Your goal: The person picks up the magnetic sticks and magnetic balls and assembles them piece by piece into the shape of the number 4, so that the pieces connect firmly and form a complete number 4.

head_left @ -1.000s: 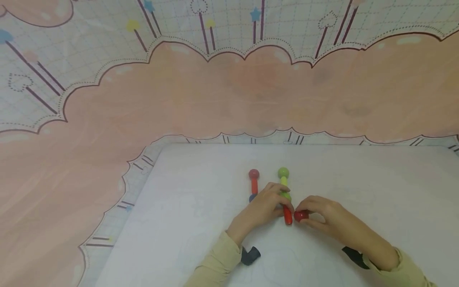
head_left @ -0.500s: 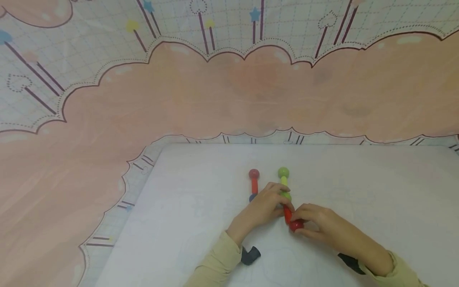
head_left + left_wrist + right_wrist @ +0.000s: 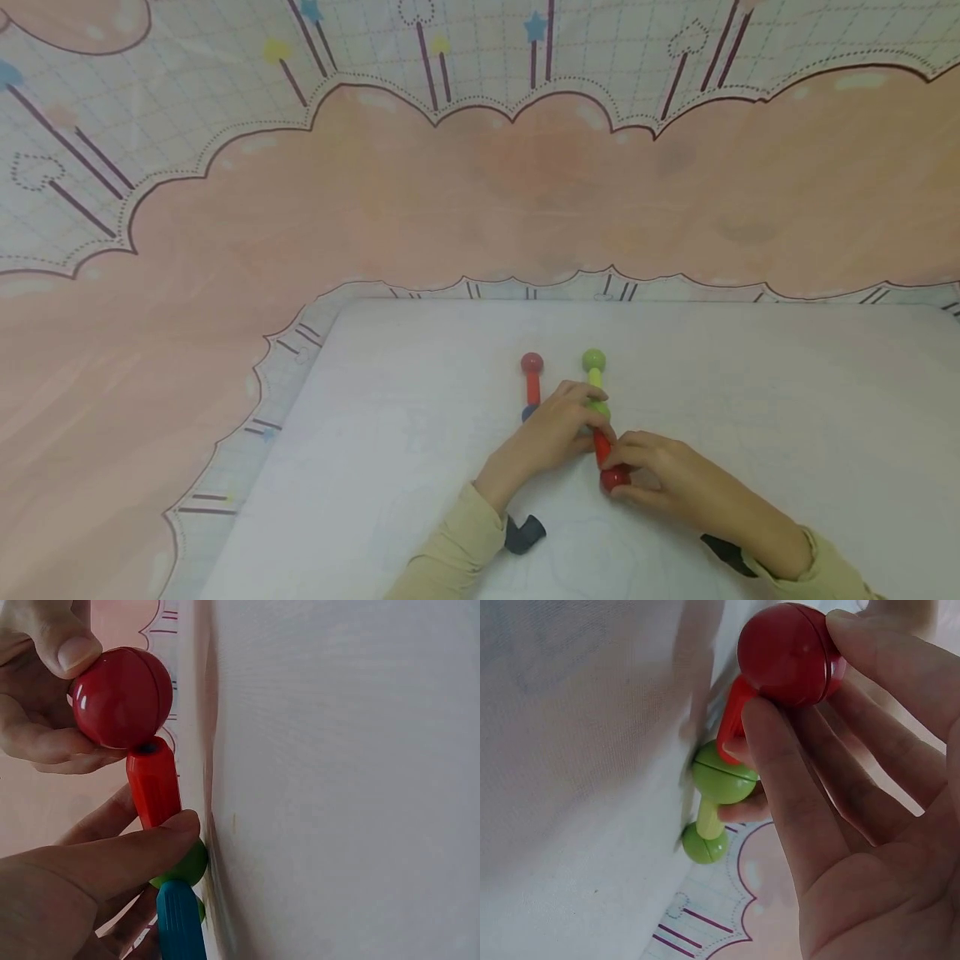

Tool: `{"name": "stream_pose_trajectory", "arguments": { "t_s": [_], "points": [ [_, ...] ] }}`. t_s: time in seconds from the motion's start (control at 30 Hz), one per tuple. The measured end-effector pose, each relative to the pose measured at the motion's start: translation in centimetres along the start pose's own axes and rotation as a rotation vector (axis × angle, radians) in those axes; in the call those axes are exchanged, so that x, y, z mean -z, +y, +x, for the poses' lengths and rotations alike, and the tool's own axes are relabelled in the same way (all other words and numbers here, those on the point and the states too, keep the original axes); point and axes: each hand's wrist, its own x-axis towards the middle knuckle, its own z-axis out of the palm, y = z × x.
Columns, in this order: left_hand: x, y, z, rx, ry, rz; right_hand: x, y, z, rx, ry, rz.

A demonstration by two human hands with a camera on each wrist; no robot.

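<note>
My right hand (image 3: 667,471) pinches a glossy red ball (image 3: 787,656) between thumb and fingers. In the left wrist view the ball sits against the free end of a red rod (image 3: 154,787). My left hand (image 3: 551,429) grips that rod where it meets a green ball (image 3: 724,776), thumb across the joint. From this green ball a light-green rod (image 3: 711,817) leads to a second green ball (image 3: 593,360), farther out on the table. A blue rod (image 3: 180,922) also reaches the near green ball; the left hand hides it in the head view.
Left of the green pieces lies a red rod (image 3: 533,388) with a pinkish-red ball (image 3: 532,362) at its far end and a blue ball (image 3: 528,412) partly behind the left hand. A black strap (image 3: 525,534) shows by the left wrist. Patterned cloth surrounds the white tabletop (image 3: 390,400).
My right hand has brought the red ball left and toward me, from beside the red rod to its near end. The left hand has kept its grip in place.
</note>
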Motion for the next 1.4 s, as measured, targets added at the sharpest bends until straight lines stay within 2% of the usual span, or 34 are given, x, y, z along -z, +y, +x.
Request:
{"name": "stream_pose_trajectory", "arguments": {
  "t_s": [0.6, 1.17, 1.4],
  "points": [
    [0.03, 0.10, 0.06, 0.006, 0.001, 0.005, -0.70, 0.02, 0.11, 0.028, 0.029, -0.045],
    [0.03, 0.18, -0.06, 0.001, -0.006, 0.012, -0.64, -0.06, 0.16, 0.001, -0.013, -0.074],
    [0.14, 0.25, -0.10, 0.002, -0.014, 0.010, -0.69, -0.09, 0.17, -0.005, -0.017, -0.045]
  ]
}}
